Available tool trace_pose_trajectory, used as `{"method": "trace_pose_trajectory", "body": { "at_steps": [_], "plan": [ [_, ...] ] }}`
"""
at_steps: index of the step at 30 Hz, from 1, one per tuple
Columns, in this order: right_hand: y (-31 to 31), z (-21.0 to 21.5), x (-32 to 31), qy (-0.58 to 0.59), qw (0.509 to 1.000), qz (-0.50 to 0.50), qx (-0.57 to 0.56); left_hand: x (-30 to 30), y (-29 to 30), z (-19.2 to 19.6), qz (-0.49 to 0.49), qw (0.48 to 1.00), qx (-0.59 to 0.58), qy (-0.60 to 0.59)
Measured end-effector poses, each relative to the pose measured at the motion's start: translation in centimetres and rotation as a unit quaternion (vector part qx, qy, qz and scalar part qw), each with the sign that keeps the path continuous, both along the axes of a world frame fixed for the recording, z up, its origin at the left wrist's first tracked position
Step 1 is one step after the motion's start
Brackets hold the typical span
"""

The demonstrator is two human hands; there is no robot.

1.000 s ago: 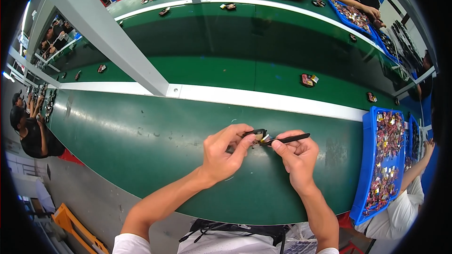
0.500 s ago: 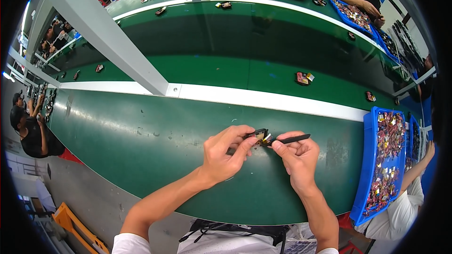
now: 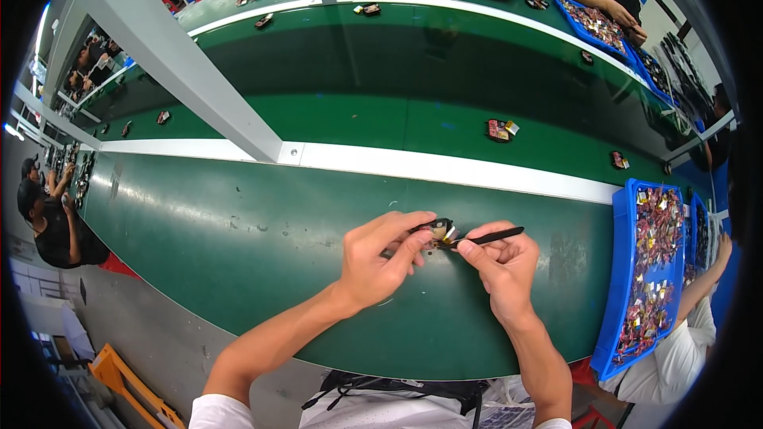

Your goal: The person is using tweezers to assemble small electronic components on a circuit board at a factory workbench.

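My left hand (image 3: 378,260) pinches a small black electronic housing (image 3: 441,226) above the green worktable (image 3: 262,270). The housing looks open, and a small silvery-white and yellow piece (image 3: 451,233) shows in it. My right hand (image 3: 506,268) is closed round a slim black tool (image 3: 497,235) that looks like tweezers. Its thin tip points left and reaches the near right side of the housing. Fingers partly hide both the housing and the tool's tip, so exact contact is hard to see.
A blue tray (image 3: 621,278) full of small red, white and yellow parts stands at right. Beyond a white rail (image 3: 421,168), a green conveyor belt (image 3: 350,123) carries small assemblies (image 3: 499,129). A grey post (image 3: 179,63) rises at left. Co-workers sit across and to both sides.
Assemblies on the belt have shifted slightly left. My hands stay almost in place, with the housing and black tool still held close together.
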State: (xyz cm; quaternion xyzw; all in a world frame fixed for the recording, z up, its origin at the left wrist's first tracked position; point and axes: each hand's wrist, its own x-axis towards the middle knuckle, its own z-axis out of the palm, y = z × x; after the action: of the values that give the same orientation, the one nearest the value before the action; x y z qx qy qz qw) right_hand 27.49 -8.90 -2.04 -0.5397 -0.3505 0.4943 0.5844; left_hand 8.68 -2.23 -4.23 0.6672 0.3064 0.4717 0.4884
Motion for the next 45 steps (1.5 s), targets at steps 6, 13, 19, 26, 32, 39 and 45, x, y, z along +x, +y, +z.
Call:
{"method": "trace_pose_trajectory", "body": {
  "at_steps": [6, 13, 19, 26, 32, 39, 45],
  "plan": [
    [-0.5, -1.2, 0.3, -0.054, 0.996, -0.001, 0.072, -0.3, 0.7, 0.2, -0.122, 0.964, -0.231, -0.055],
    [-0.6, -1.3, -0.6, -0.233, 0.949, -0.047, 0.205, -0.6, 1.0, 0.4, -0.145, 0.952, -0.259, -0.072],
    [-0.7, -1.6, -0.6, -0.261, 0.938, -0.048, 0.224, -0.4, 0.8, 0.2, -0.128, 0.959, -0.243, -0.075],
    [-0.5, -1.1, -0.7, -0.31, 0.91, -0.043, 0.271, -0.1, 0.4, 0.0, -0.092, 0.973, -0.204, -0.066],
    [-0.4, -1.0, -0.9, -0.374, 0.867, -0.022, 0.328, -0.2, 0.5, -0.2, -0.083, 0.966, -0.234, -0.066],
    [-0.7, -1.5, -0.5, -0.286, 0.937, -0.048, 0.194, 0.0, 0.5, -0.3, -0.083, 0.959, -0.26, -0.075],
    [-0.6, -1.3, -0.8, -0.283, 0.929, -0.035, 0.236, -0.1, 0.8, -0.5, -0.076, 0.963, -0.246, -0.077]
  ]
}}
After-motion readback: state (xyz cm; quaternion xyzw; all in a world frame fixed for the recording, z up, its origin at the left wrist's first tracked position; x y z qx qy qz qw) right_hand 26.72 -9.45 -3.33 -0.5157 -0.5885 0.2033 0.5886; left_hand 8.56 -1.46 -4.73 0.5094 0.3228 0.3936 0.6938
